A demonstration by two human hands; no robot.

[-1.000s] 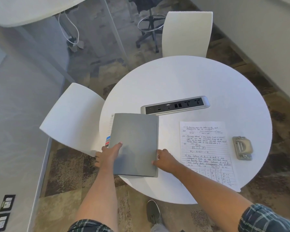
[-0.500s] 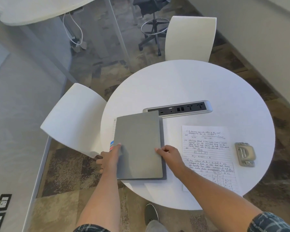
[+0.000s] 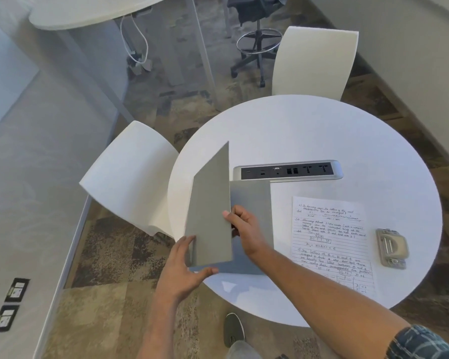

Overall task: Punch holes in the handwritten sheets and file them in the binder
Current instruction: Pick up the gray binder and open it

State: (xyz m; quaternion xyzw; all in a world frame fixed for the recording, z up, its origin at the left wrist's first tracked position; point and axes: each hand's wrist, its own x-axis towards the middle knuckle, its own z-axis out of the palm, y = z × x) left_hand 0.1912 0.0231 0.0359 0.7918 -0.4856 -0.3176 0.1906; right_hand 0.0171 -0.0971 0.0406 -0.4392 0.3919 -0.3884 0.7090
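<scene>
Two hands on the binder [image 3: 252,203]: your right hand [image 3: 244,229] pinches the stiff, light cover's free edge, left hand [image 3: 184,268] steadies its near corner; grip edges, board won't flex.

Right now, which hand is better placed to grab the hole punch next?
The right hand. The hole punch lies on the right side of the table, beyond the handwritten sheet. The left hand holds the binder at the table's left edge.
</scene>
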